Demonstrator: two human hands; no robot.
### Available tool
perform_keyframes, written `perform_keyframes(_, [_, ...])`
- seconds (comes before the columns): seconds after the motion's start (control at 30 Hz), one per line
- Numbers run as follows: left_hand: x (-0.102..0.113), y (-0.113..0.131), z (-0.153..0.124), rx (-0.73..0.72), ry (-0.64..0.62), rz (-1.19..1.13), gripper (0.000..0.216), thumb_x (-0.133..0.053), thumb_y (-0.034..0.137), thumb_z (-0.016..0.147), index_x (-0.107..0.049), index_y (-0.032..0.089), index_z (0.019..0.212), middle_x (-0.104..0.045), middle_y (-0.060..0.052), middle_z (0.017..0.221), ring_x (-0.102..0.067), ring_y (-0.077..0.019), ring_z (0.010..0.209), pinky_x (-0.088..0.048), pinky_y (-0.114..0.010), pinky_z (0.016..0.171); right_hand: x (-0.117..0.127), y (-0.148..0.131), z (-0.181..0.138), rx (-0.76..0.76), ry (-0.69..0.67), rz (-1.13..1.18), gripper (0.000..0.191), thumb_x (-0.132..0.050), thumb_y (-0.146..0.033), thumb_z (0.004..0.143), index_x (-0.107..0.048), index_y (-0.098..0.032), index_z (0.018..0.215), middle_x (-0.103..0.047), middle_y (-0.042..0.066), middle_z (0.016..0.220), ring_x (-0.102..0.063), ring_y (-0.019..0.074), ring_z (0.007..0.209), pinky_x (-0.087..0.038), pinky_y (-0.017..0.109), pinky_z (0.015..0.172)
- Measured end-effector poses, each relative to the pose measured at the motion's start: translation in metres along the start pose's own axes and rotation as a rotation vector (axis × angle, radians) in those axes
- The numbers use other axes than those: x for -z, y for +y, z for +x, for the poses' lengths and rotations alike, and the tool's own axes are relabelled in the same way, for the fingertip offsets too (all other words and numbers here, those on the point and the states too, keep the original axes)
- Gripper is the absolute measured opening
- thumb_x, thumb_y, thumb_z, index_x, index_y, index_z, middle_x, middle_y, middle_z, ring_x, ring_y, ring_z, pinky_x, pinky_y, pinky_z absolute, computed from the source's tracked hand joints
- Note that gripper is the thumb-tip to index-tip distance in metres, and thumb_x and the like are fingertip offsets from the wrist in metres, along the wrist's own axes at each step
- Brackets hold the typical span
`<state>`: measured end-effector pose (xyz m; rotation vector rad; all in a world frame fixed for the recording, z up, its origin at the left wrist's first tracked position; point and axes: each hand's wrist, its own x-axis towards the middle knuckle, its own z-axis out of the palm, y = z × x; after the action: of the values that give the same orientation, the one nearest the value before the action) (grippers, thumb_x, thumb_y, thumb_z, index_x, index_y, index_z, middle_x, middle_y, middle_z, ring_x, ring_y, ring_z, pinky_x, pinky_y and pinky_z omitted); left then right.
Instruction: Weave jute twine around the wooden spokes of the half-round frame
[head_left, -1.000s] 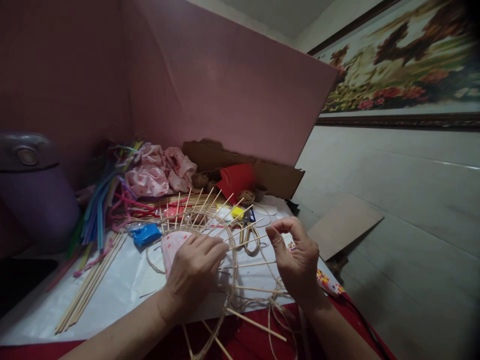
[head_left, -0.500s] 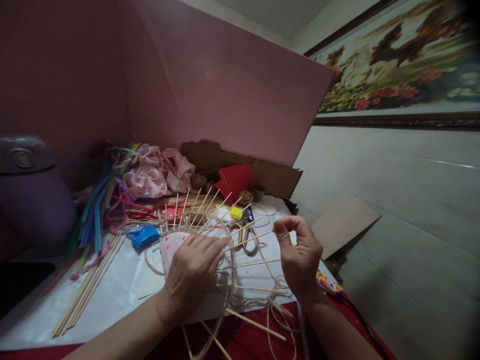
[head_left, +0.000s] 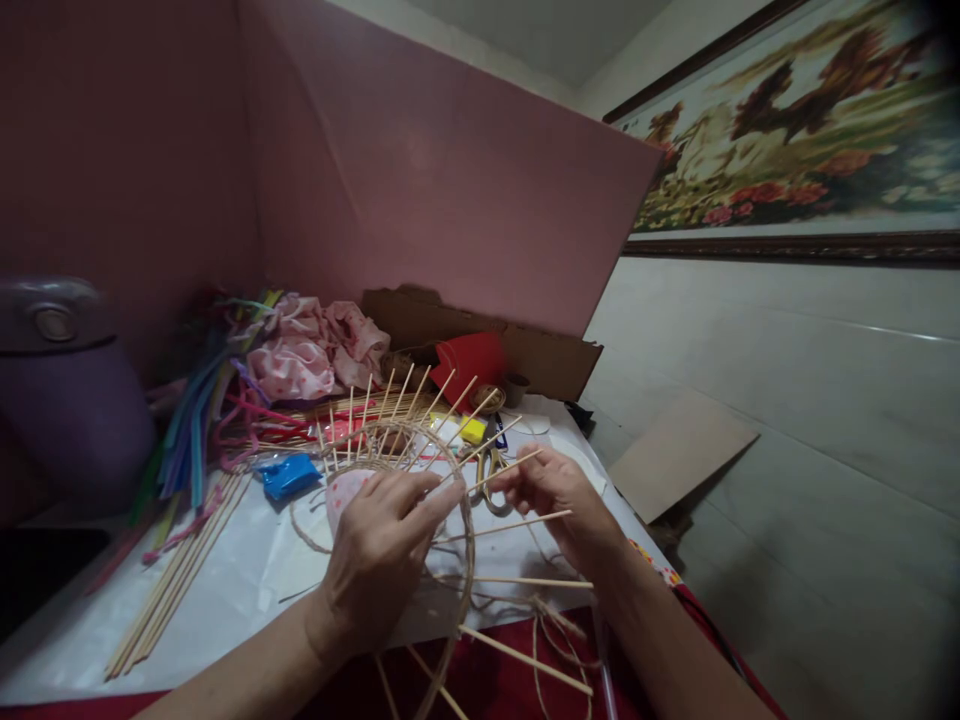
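A round weaving of brown twine (head_left: 469, 545) with thin wooden sticks (head_left: 525, 580) fanning out from it lies in front of me. My left hand (head_left: 390, 550) is closed over its near left side, thumb and fingers at the twine ring. Part of a pink dotted fabric piece (head_left: 349, 492) shows beside that hand, within the weaving. My right hand (head_left: 559, 500) is closed, its fingertips at the outer part of one stick on the right side. Whether twine is also between these fingers, I cannot tell. Loose twine (head_left: 555, 620) hangs below the right hand.
Scissors (head_left: 491, 470) lie behind the sticks. A blue packet (head_left: 289, 474), loose sticks (head_left: 180, 570) and coloured pipe cleaners (head_left: 191, 420) are on the left. Pink fabric (head_left: 300, 350), red material (head_left: 472, 360) and cardboard (head_left: 555, 360) stand at the back, a purple container (head_left: 71, 400) far left.
My right hand has moved left and slightly down, from beyond the stick ends to one of the sticks. My left hand stays on the weaving, which has shifted slightly.
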<state>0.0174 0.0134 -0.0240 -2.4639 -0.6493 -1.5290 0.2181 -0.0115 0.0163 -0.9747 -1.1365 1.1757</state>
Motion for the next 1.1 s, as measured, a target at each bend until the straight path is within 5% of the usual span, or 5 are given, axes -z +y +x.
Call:
perform_keyframes(0.2, [0.0, -0.001, -0.002, -0.006, 0.044, -0.01, 0.033, -0.055, 0.004, 0.079, -0.059, 0.021, 0.107, -0.064, -0.006, 0.096, -0.056, -0.0171, 0.084, -0.043, -0.034, 0.07, -0.012, 0.004, -0.007, 0.016, -0.137, 0.083, 0.022, -0.059, -0.037, 0.081, -0.051, -0.018, 0.074, -0.072, 0.009, 0.081, -0.063, 0.0146, 0.069, -0.036, 0.023, 0.055])
perform_keyframes(0.83, [-0.002, -0.003, -0.003, -0.027, 0.057, 0.011, 0.037, -0.054, 0.004, 0.079, -0.06, 0.023, 0.11, -0.064, -0.006, 0.095, -0.057, -0.0173, 0.081, -0.043, -0.034, 0.068, -0.015, 0.007, -0.01, 0.063, -0.102, 0.045, 0.023, -0.057, -0.037, 0.084, -0.049, -0.017, 0.075, -0.073, 0.009, 0.076, -0.055, 0.0103, 0.057, -0.036, 0.023, 0.056])
perform_keyframes(1.1, [-0.003, 0.001, 0.0, 0.055, 0.081, -0.033, 0.022, -0.058, 0.011, 0.079, -0.055, 0.015, 0.101, -0.067, -0.007, 0.089, -0.059, -0.0178, 0.082, -0.045, -0.034, 0.073, -0.013, 0.012, -0.006, 0.08, -0.059, 0.094, 0.018, -0.056, -0.033, 0.084, -0.051, -0.017, 0.078, -0.072, 0.008, 0.077, -0.057, 0.011, 0.058, -0.034, 0.022, 0.052])
